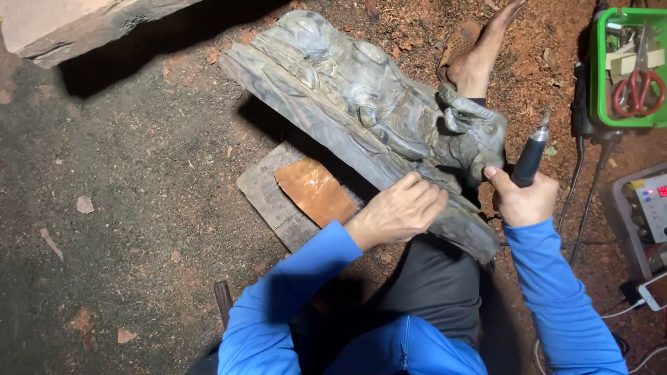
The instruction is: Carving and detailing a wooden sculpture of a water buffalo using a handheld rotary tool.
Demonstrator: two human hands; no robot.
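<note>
while the dark grey wood carving [361, 104] lies tilted across the middle of the head view, running from upper left down to lower right, both hands are right at its lower end. left hand [399, 212] is down flat on the carving's near edge, palm over the wood, fingers [425, 196] pressed close together and curled lightly over the rim, tips pointing up toward the carved relief. so the carving sits directly under those fingers, touching, with the bulk of it stretching away up and to the left of them.

right hand [522, 200] is just off the carving's right lower corner, wrapped around a slim dark rotary tool [531, 154]. fingers closed round the handpiece in a fist-like grip, thumb [495, 175] laid along the side nearest the wood. the tool stands nearly upright, its metal tip pointing up and away, not touching the carving; the carved knob at the lower right end sits just beside the thumb, to its left.

a bare foot [479, 48] rests against the far side of the carving, up top. under the carving's near side, a flat grey wooden block [260, 191] with an orange-brown patch [316, 189] on it lies on the dirt floor [125, 208]. reddish sawdust [417, 28] is scattered up around the foot. over on the right, a green tray [596, 69] holds red-handled scissors [636, 87], and a grey control box [643, 215] sits below it, with dark cables [580, 173] trailing between them. both blue sleeves [292, 292] frame the bottom of the shot.
</note>
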